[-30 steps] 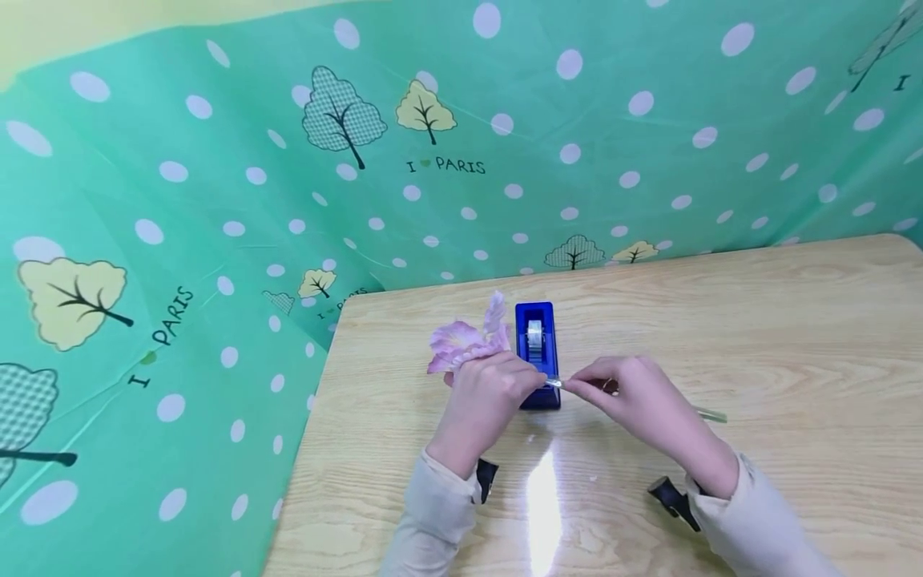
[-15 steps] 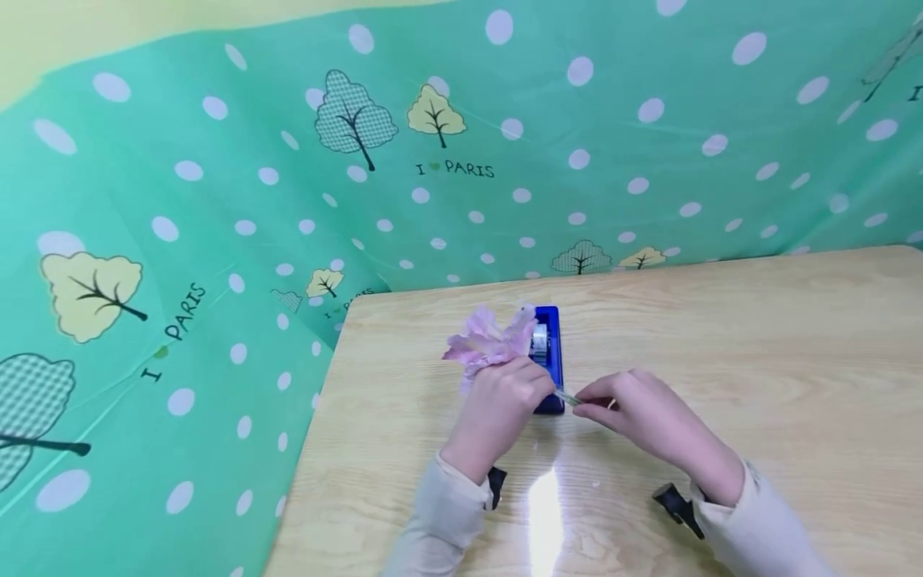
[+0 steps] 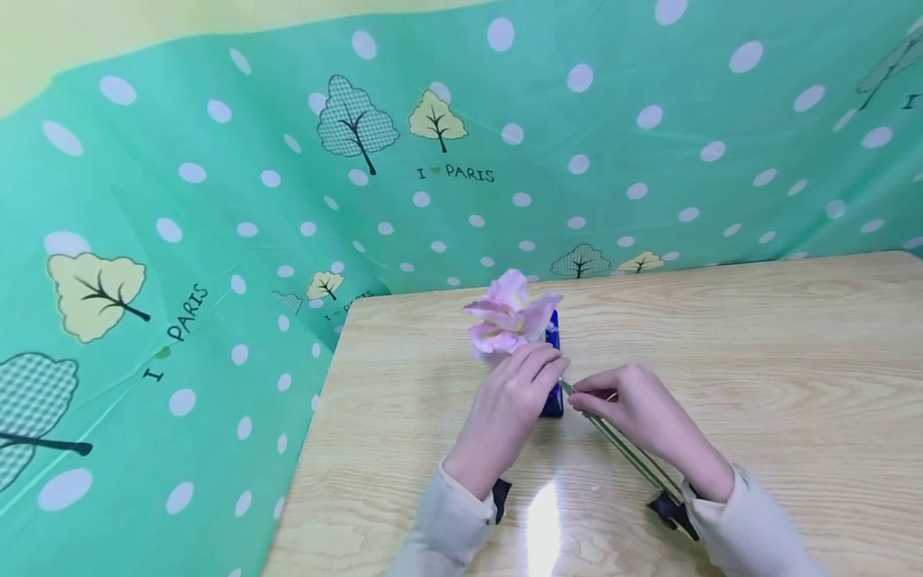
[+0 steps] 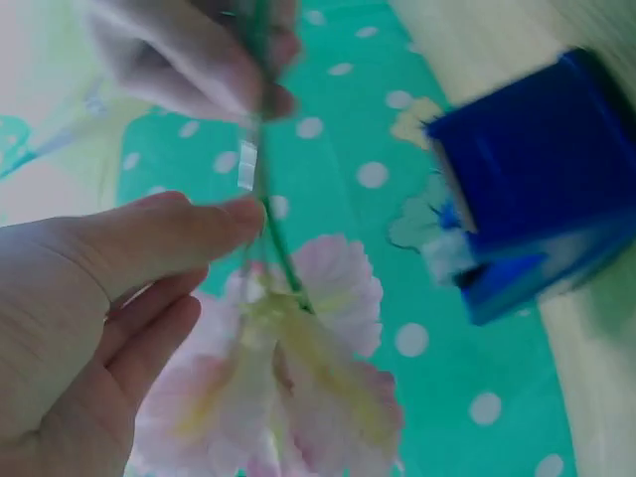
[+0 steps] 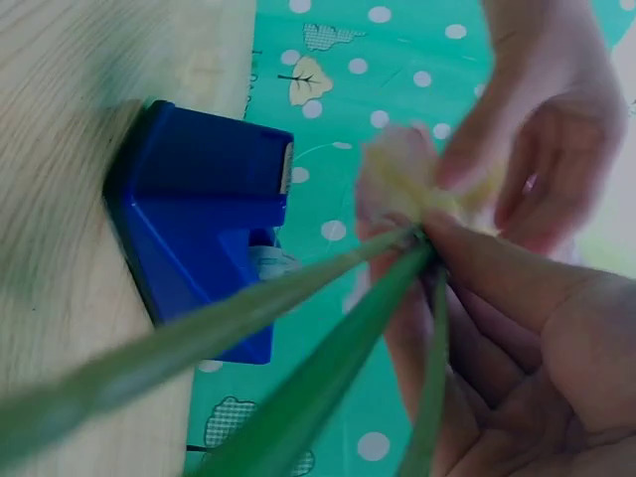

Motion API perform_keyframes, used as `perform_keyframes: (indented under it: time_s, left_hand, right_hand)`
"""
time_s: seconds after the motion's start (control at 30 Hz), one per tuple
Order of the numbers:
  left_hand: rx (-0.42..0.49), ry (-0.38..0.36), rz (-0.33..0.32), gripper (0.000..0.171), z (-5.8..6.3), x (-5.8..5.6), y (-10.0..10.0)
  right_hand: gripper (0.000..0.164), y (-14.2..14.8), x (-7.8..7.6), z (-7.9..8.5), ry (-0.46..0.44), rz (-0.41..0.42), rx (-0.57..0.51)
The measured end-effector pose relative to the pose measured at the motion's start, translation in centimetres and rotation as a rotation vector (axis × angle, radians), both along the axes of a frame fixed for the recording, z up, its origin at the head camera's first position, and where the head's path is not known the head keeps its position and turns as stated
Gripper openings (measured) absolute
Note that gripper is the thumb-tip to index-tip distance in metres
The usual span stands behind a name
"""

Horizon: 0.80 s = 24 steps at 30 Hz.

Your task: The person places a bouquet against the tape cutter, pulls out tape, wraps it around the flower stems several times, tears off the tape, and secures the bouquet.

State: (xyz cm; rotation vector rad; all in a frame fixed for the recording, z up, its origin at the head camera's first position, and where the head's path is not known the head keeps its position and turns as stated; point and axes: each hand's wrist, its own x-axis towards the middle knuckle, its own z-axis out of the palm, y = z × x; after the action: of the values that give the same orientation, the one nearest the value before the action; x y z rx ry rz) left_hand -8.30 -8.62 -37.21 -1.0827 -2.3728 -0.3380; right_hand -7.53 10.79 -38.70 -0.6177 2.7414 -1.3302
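Pale pink artificial flowers (image 3: 508,316) stand above my left hand (image 3: 505,413), bunched by their green stems (image 3: 623,447). In the left wrist view, my left thumb tip meets the stems just below the blooms, its other fingers curled behind. A small shiny strip of tape (image 4: 246,165) clings to the stems between the two hands. My right hand (image 3: 642,409) pinches the stems lower down; in the right wrist view several stems (image 5: 338,358) fan out from its grip toward the camera. Behind the left hand sits a blue tape dispenser (image 3: 554,406), mostly covered in the head view.
A light wooden table (image 3: 779,361) lies under both hands. Green polka-dot cloth (image 3: 634,152) hangs along its back and left sides. Black wrist mounts (image 3: 672,513) stick out at the cuffs.
The blooms have risen and moved right, now covering much of the tape dispenser. The stems have swung into sight below the right hand, which stays close to the left.
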Motion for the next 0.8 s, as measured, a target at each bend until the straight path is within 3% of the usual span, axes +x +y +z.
perform_keyframes:
  time_s: [0.17, 0.23, 0.3, 0.4, 0.47, 0.8]
  left_hand:
    - [0.263, -0.021, 0.103, 0.01, 0.4, 0.7, 0.6]
    - [0.361, -0.107, 0.166, 0.016, 0.2, 0.9, 0.8]
    - [0.411, -0.261, 0.211, 0.027, -0.1, 1.1, 1.2]
    - [0.385, -0.475, 0.281, 0.044, -0.6, 1.6, 2.0]
    - [0.359, -0.551, 0.301, 0.049, -0.9, 1.9, 2.6]
    - [0.324, -0.602, 0.304, 0.03, -1.7, 2.2, 3.8]
  right_hand:
    - [0.021, 0.3, -0.4, -0.3, -0.001, -0.103, -0.101]
    - [0.025, 0.5, -0.4, -0.4, -0.003, -0.13, -0.146]
    - [0.026, 0.6, -0.5, -0.3, -0.004, -0.161, -0.176]
    - [0.026, 0.6, -0.6, -0.3, -0.002, -0.191, -0.213]
    - [0.028, 0.5, -0.6, -0.3, -0.012, -0.211, -0.234]
    - [0.024, 0.1, -0.5, -0.6, -0.03, -0.218, -0.34]
